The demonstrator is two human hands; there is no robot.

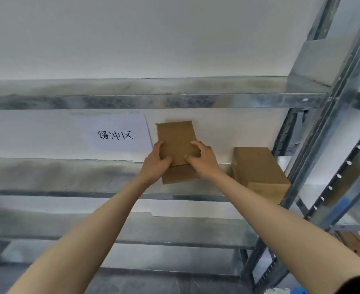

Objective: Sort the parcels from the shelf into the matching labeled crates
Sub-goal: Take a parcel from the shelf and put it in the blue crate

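Storeroom or small warehouse before you, galvanised metal shelving (pixel 132 100) on slotted uprights (pixel 332 124), shelves at several heights, a plain cardboard box (pixel 257 166) lying on the shelf to your right, a paper sign (pixel 115 132) with handwritten Chinese characters on the white wall (pixel 132 39) behind the shelves.

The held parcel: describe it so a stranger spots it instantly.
On the metal shelf, look just right of the white paper sign. The small brown parcel there is gripped by the left hand and right hand; the bigger box further right lies untouched.
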